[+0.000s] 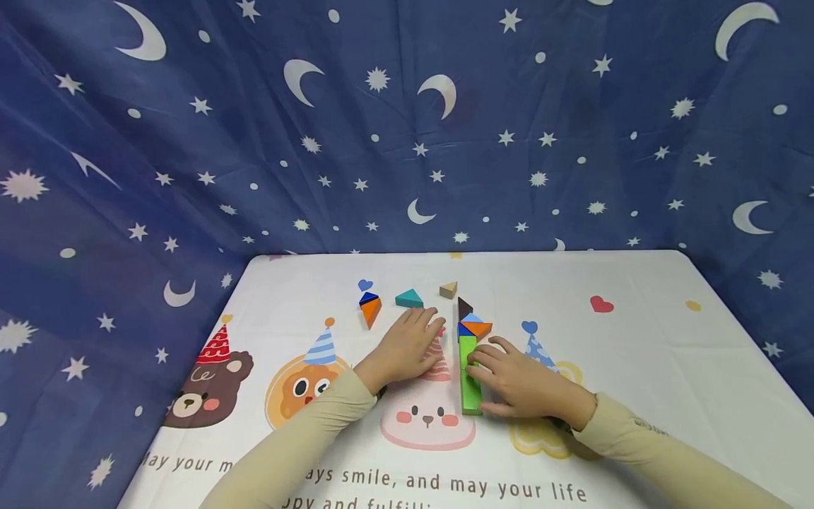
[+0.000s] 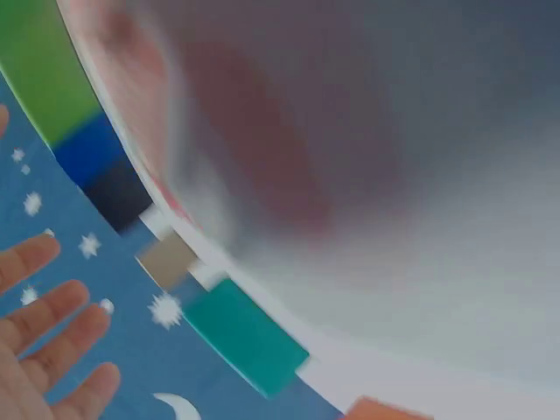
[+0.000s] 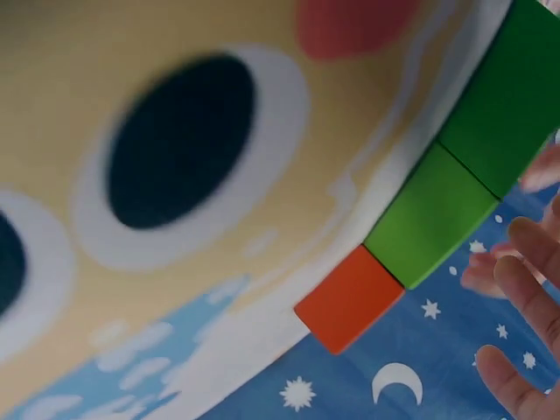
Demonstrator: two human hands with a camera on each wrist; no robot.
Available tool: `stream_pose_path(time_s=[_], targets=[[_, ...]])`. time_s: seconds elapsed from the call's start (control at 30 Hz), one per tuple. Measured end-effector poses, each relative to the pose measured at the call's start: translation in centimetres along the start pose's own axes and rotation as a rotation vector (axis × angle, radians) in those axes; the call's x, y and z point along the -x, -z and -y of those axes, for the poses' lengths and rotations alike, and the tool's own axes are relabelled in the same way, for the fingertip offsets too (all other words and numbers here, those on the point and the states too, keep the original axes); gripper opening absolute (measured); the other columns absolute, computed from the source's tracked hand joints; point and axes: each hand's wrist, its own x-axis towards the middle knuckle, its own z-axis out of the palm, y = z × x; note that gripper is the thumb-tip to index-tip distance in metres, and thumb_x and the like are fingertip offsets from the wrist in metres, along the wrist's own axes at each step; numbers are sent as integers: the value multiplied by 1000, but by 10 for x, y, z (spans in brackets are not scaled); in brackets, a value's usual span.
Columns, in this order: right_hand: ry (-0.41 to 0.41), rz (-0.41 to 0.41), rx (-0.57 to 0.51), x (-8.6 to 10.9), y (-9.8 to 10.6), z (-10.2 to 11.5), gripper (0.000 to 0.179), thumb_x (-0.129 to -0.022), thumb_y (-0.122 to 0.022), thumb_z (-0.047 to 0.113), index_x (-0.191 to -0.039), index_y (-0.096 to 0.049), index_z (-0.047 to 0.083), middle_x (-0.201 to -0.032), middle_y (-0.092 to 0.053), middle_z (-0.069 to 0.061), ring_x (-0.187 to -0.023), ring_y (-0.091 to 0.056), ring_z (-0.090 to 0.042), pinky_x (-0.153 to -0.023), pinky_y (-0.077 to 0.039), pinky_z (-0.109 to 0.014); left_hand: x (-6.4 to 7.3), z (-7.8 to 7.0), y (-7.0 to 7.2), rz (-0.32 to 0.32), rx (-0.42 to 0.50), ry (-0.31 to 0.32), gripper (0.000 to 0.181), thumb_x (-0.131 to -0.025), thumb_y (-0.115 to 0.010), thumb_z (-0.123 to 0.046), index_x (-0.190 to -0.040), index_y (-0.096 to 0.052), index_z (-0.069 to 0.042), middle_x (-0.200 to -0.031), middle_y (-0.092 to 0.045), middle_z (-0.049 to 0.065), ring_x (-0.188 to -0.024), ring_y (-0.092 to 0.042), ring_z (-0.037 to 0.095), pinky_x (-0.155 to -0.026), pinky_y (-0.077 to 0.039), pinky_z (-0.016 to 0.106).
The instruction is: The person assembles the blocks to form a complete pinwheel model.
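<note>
Two green blocks, a nearer one (image 1: pixel 470 397) and a farther one (image 1: pixel 467 345), lie end to end in a line on the table. At their far end sit an orange triangular block (image 1: pixel 481 329), blue pieces (image 1: pixel 470 318) and a dark triangular block (image 1: pixel 463 309). My right hand (image 1: pixel 524 378) is beside the green blocks, fingers loosely bent over their right edge; contact is unclear. To the left of the line my left hand (image 1: pixel 407 346) hovers with fingers spread and holds nothing. Its fingertips are near a teal block (image 1: pixel 408 299), seen larger in the left wrist view.
A tan block (image 1: pixel 448 290) lies behind the line. Farther left are an orange block (image 1: pixel 371 312) and a dark blue triangular block (image 1: pixel 368 297), touching. Cartoon animals and lettering decorate the white tablecloth (image 1: pixel 668 375). A blue star-patterned curtain (image 1: pixel 381 177) stands behind the table.
</note>
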Motion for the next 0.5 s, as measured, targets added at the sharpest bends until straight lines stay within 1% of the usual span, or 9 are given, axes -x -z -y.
stream_pose_path(time_s=[0.13,0.27,0.4,0.5], targets=[[1,8,1,3,-3,2,47,-83,-60,52,-113,-57,16,-114,-58,-3,-109,-52,-20,-97,-40,-46,-18,18,1,9,-46,20,54,-90,-56,-41,-133,-46,-9,-137,-45,12,-126,-44,26,-112,-31,39],[4,19,2,4,-4,2,43,-84,-59,52,-110,-57,17,-114,-58,-3,-109,-53,-20,-97,-41,-46,-41,33,-3,1,-84,36,48,-90,-56,-39,-127,-48,-9,-135,-46,12,-124,-44,26,-112,-31,40],[9,14,-6,3,-3,1,42,-84,-60,52,-108,-58,18,-113,-58,-2,-107,-53,-20,-96,-41,-46,-62,43,-7,-22,-103,61,44,-89,-59,-37,-122,-50,-10,-130,-48,11,-121,-46,26,-110,-32,40],[12,11,-11,3,-4,1,42,-84,-59,52,-108,-59,18,-113,-58,-2,-107,-53,-20,-96,-41,-45,-74,46,-11,-36,-106,74,42,-89,-60,-35,-121,-50,-11,-126,-49,11,-119,-47,26,-109,-34,40]])
